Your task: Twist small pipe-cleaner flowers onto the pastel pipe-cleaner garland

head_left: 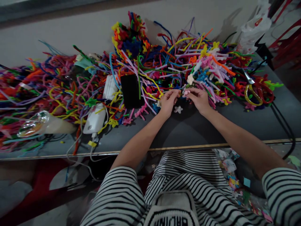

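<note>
"What is in the two hands?"

"The right hand (200, 99) has its thumb and finger narrow, holding one small pink piece (186, 92). The left hand (168, 101) is near it, its fingertips close together (whether something is between them, I cannot tell)."

"And just around them?"

"One white flower (178, 109) lies near, between the hands. One cream flower (190, 79) is just beyond the right hand."

"On which surface?"

"A dark grey table (211, 131). A long heap of coloured fuzzy stems (68, 73) covers its far part, too many to count. Toward the left I count two white devices (94, 118), the nearer one with a cable (93, 135), and one black flat object (130, 91) beside the farther one. One clear plastic pouch (35, 125) lies more to the left."

"At the right?"

"Scissors (251, 83) with one yellow and one red loop, and one white plastic bag (255, 29) at the far corner."

"And the room?"

"One pale wall (77, 34) stands behind the heap. Far right there is red furniture (290, 56); below the table, near right, lie many small scraps (235, 183)."
</note>
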Demonstrator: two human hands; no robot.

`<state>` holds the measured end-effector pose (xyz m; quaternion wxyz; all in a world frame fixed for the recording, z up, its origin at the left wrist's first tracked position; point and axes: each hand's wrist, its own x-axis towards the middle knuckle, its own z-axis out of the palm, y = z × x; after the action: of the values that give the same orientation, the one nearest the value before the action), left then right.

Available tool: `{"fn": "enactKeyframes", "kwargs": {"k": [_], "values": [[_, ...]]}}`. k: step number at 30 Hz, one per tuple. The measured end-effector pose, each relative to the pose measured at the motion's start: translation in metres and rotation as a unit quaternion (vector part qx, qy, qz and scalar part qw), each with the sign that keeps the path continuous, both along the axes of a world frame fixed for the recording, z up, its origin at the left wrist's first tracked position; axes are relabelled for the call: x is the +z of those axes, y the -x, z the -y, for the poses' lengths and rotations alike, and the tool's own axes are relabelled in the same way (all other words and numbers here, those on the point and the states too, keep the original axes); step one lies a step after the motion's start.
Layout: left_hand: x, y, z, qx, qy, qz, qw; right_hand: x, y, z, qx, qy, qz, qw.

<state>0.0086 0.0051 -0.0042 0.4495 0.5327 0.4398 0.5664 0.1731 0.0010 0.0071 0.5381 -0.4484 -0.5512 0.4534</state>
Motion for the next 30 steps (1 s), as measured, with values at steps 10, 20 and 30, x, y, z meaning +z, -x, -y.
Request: {"fn": "enactKeyframes", "kwargs": {"k": [10, 20, 30], "values": [[0.014, -0.003, 0.018, 0.027, -0.121, -0.181, 0.976, -0.002, -0.001, 0.004, -0.05, -0.109, 0.156, 0.981], [0.012, -0.002, 0.013, -0.014, -0.15, -0.231, 0.961, -0.003, -0.001, 0.004, -0.043, -0.127, 0.159, 0.978], [0.011, -0.008, 0.014, -0.08, -0.023, -0.015, 0.996, 0.004, 0.001, 0.004, 0.04, 0.024, 0.0, 0.999]]}}
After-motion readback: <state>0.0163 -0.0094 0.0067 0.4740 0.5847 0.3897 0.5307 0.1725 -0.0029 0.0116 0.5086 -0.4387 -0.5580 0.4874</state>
